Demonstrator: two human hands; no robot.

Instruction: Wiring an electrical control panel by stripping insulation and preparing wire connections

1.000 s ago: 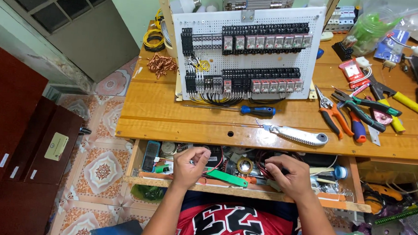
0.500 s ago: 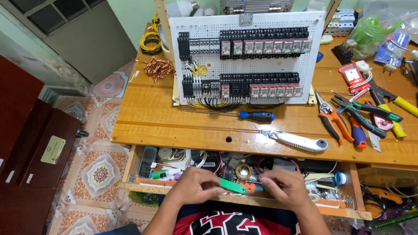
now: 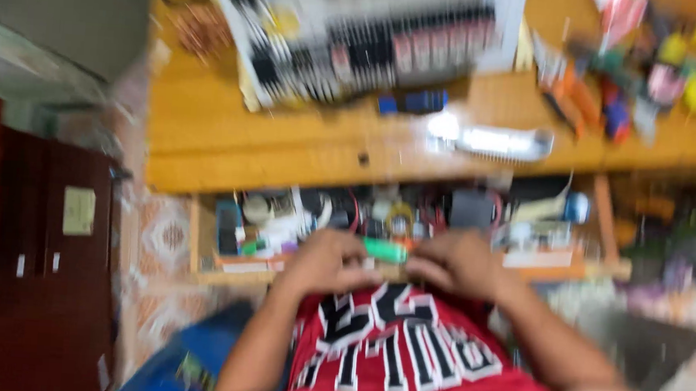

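Holding a small bright-green tool (image 3: 383,250) between my left hand (image 3: 323,261) and right hand (image 3: 456,263), fingers curled closed on its blurred ends.

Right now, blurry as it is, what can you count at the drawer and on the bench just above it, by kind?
Hands: 2 (left hand, right hand)
Green tool between them: 1
Open drawer: 1
Silver tool on bench: 1
White panel board: 1
Total: 6
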